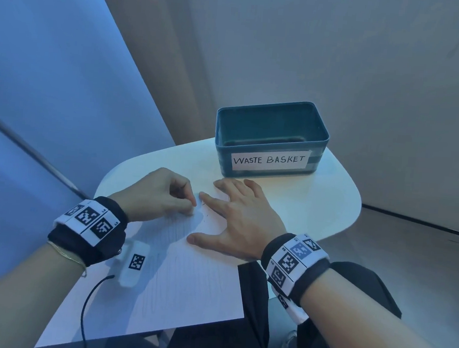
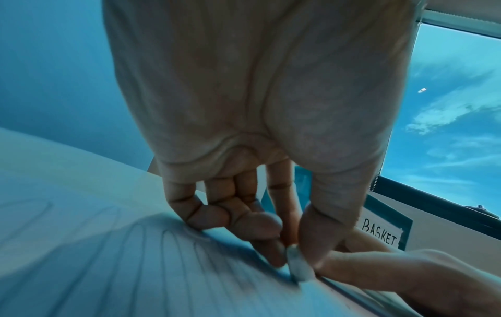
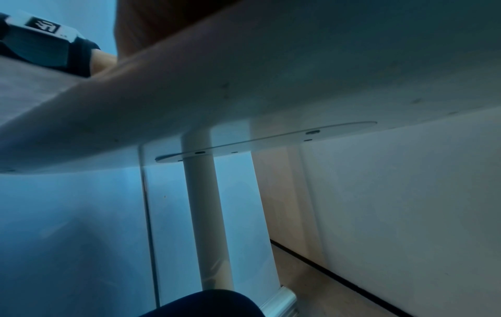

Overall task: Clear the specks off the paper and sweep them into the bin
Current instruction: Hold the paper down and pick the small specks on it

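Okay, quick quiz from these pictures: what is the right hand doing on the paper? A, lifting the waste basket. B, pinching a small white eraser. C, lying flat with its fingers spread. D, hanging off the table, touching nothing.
C: in the head view the right hand lies flat on the paper with fingers spread, while the left hand pinches the small white eraser.

Looks like an office or meeting nook, small white rounded pedestal table, plain pale partition walls behind, blue glass panel on the left, dark skirting line along wood-toned floor.
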